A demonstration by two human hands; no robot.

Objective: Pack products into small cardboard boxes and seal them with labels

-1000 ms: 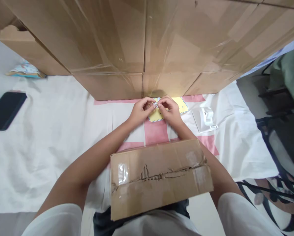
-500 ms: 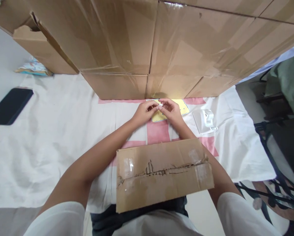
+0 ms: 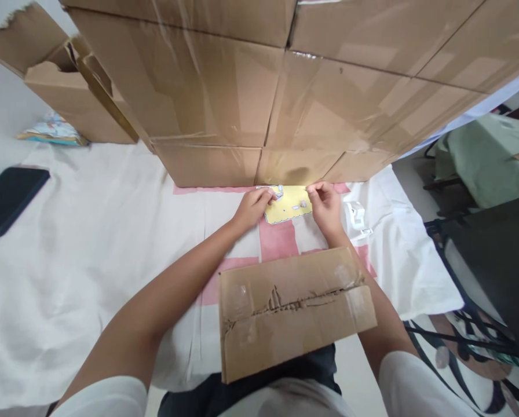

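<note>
A yellow paper cutout (image 3: 292, 207) with a wavy, dark-outlined edge lies on the cloth against the foot of the cardboard boxes. It bears a few small pale pieces. My left hand (image 3: 254, 207) is closed at its left end, thumb and fingers pinching near the edge. At the right end my right hand (image 3: 327, 209) pinches the paper's upper corner, with its fingers curled in. Right of that hand stands a white tape dispenser (image 3: 355, 216). Between my forearms, close to my body, is a small brown cardboard box (image 3: 296, 315) with torn tape along its seam.
Large taped cardboard boxes (image 3: 225, 92) form a wall behind the paper. An opened carton (image 3: 79, 104) and a patterned packet (image 3: 53, 128) sit at the far left. A black flat tablet-like object (image 3: 14, 200) lies on the white and pink cloth (image 3: 90, 260). Dark furniture (image 3: 498, 260) stands right.
My hands were together over the paper, holding a small white piece between the fingertips. They have parted to the paper's two ends, uncovering its middle. The view has tilted up slightly.
</note>
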